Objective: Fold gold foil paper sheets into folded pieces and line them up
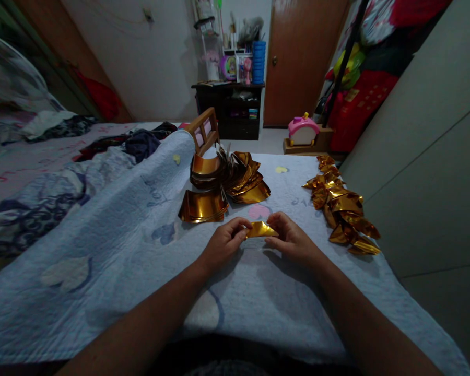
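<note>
2 hands pinch 1 folded gold foil piece [260, 229] just above the pale blue quilt [141, 224]: the left hand [224, 242] clamps its left end, the right hand [290, 238] its right end. Its long axis runs left to right, the right tip pointed. Flat foil sheets [223, 183] lie beyond; folded pieces [342, 206] line the right.

Toward the far edge of my pale blue quilt [113, 230] sits a loose stack of gold foil sheets [225, 183], with a small wooden frame [204, 129] just behind it. Along the quilt's right edge runs a row of folded gold pieces [342, 206]. Dark clothes [141, 142] lie at its far left corner. Beyond stand a dark shelf unit [235, 112], a brown door [301, 57] and a pink toy house [303, 129].
</note>
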Motion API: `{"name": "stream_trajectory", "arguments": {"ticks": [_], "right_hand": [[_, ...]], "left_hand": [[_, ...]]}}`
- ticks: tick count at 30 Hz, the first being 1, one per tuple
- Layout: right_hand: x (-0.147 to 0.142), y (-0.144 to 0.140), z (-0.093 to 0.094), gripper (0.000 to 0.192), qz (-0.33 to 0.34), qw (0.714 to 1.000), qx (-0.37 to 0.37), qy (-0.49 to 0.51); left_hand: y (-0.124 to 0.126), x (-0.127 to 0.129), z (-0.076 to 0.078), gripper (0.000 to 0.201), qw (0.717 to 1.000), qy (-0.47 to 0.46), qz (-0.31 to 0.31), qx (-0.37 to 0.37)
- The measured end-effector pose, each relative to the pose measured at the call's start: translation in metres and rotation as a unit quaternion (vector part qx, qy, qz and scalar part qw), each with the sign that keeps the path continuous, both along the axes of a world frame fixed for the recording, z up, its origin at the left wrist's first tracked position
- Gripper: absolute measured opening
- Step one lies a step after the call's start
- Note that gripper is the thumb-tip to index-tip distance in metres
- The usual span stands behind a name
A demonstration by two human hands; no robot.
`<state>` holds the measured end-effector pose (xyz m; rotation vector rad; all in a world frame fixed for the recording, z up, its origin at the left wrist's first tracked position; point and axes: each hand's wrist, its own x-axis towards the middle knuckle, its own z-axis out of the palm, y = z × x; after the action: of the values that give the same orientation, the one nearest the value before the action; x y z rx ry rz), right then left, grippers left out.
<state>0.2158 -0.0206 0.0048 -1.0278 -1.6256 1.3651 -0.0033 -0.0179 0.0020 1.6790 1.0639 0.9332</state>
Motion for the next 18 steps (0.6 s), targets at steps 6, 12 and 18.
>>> {"name": "stream_trajectory", "arguments": {"ticks": [6,12,18], "right_hand": [[0.002,0.001,-0.001,0.017,-0.015,0.995,0.042,-0.084],[0.002,-0.002,0.003,0.014,-0.029,0.992,0.05,-0.11],[0.0,-0.003,0.009,0.008,-0.032,0.985,0.075,-0.153]], "left_hand": [[0.001,0.0,0.0,0.02,0.999,0.001,-0.004,-0.032],[-0.002,0.002,0.006,0.023,1.0,0.009,-0.011,-0.027],[-0.004,0.002,0.01,0.018,0.997,0.06,-0.003,0.043]]}}
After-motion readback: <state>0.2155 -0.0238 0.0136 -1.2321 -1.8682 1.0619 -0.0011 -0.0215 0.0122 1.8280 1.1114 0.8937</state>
